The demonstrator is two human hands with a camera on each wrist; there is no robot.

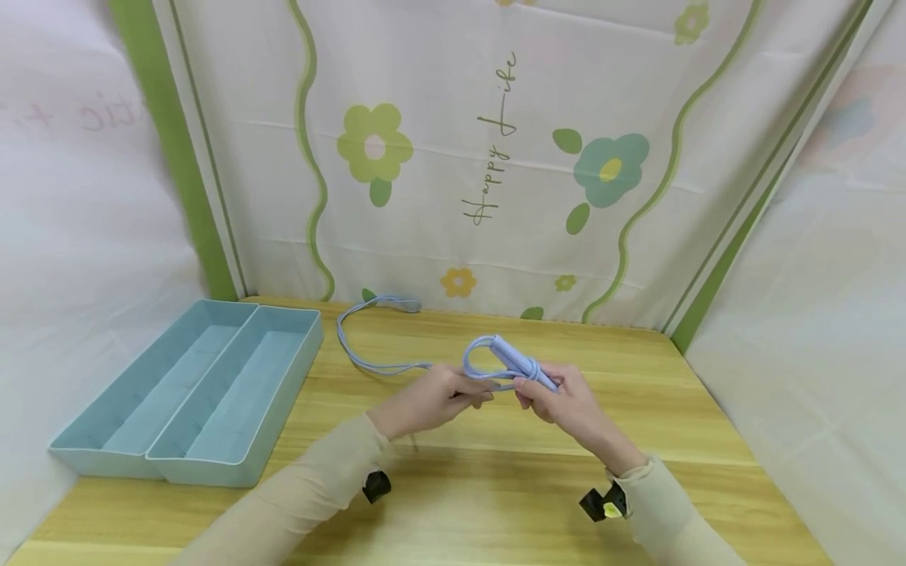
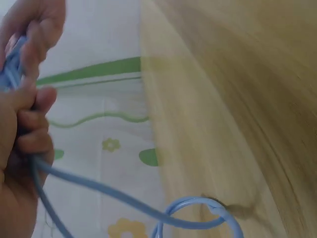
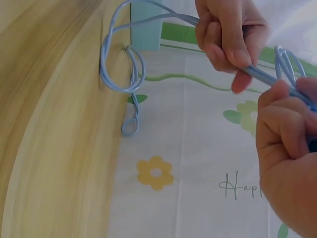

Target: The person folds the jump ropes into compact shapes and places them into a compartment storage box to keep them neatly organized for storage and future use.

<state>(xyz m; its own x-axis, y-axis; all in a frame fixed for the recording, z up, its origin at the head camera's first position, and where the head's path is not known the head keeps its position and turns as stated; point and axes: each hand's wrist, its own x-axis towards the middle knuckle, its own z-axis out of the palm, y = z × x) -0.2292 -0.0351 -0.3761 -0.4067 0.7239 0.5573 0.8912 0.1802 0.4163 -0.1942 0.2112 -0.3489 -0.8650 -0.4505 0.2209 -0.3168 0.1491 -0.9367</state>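
Cable (image 1: 504,363) looks partly coiled: right hand (image 1: 566,405) pinches the bundle, left hand (image 1: 432,397) grips the strand; a tail lies uncoiled on the tabletop (image 1: 495,487).

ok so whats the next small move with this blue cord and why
Probably feed more cord through the left hand and wrap another loop onto the bundle pinched in the right hand. A long slack tail of the blue cord lies uncoiled on the table.
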